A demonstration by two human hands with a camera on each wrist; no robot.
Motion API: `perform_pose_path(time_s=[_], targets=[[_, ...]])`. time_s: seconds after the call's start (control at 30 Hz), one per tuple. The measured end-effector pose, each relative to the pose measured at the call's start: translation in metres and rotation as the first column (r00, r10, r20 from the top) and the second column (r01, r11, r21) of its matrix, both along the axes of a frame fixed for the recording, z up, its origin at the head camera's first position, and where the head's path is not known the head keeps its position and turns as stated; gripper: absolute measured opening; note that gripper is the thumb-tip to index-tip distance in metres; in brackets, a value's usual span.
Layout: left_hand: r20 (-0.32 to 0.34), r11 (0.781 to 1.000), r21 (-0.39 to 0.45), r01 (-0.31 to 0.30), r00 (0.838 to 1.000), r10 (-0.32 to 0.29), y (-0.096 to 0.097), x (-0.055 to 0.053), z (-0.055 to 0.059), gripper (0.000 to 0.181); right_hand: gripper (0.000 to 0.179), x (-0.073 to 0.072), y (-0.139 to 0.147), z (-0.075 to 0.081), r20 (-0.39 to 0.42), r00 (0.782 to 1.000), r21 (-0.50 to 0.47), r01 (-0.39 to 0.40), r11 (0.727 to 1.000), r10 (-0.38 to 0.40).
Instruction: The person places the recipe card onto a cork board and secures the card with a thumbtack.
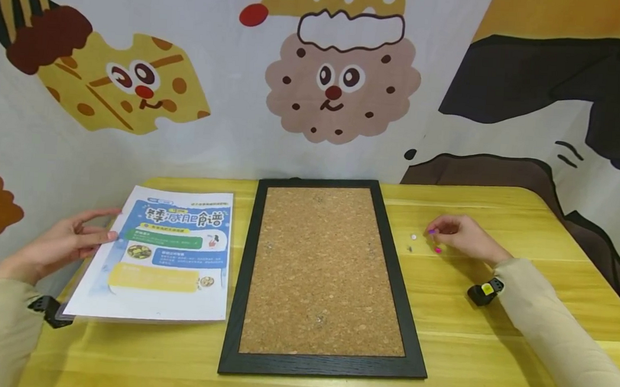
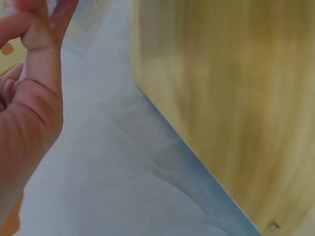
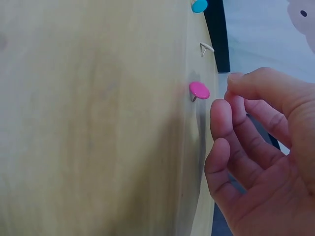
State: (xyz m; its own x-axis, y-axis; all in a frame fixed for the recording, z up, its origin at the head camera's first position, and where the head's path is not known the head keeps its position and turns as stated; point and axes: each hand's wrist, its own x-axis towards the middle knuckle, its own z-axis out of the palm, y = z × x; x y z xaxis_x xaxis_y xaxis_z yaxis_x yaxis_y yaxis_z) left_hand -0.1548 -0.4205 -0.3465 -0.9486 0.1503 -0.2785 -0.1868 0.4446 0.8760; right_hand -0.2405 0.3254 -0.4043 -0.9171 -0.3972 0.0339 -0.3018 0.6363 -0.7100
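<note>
Head view, from where I stand: the framed corkboard (image 1: 326, 271) lies between the hands, its long axis running away from the person. It sits leftward of the right hand (image 1: 466, 237) — the nearer one — whose fingers pinch a purple thumbtack (image 1: 432, 231) above the table (image 1: 465, 363). Left hand (image 1: 64, 242): thumb and fingers clamped on the printed recipe sheet (image 1: 159, 258) at its left edge, just left of the board.
</note>
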Motion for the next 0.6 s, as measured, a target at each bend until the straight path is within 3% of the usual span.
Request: perform_pose_path(time_s=[0.17,0.27,0.47,0.53,0.6], targets=[[-0.051,0.999,0.037,-0.004,0.999,0.006,0.008,-0.002,0.015,0.046,0.016,-0.001,-0.003,0.003,-0.004,1.0,0.007,0.013,1.0,-0.013],[-0.07,0.994,0.113,0.0,0.998,0.008,0.014,-0.003,0.024,0.043,0.016,-0.003,-0.004,0.003,0.003,1.0,0.014,0.014,1.0,-0.014],[-0.081,0.941,0.334,0.054,0.996,-0.028,0.033,-0.01,0.044,0.044,0.014,-0.005,-0.007,0.009,-0.017,1.0,0.031,-0.011,0.999,0.012],[-0.089,0.936,0.345,0.067,0.995,-0.039,0.038,-0.01,0.049,0.043,0.014,-0.005,-0.007,0.012,-0.025,0.999,0.035,-0.023,0.999,0.024],[-0.099,0.946,0.319,0.063,0.995,-0.033,0.043,-0.01,0.053,0.043,0.015,-0.006,-0.009,0.013,-0.028,0.999,0.041,-0.034,0.999,0.036]])
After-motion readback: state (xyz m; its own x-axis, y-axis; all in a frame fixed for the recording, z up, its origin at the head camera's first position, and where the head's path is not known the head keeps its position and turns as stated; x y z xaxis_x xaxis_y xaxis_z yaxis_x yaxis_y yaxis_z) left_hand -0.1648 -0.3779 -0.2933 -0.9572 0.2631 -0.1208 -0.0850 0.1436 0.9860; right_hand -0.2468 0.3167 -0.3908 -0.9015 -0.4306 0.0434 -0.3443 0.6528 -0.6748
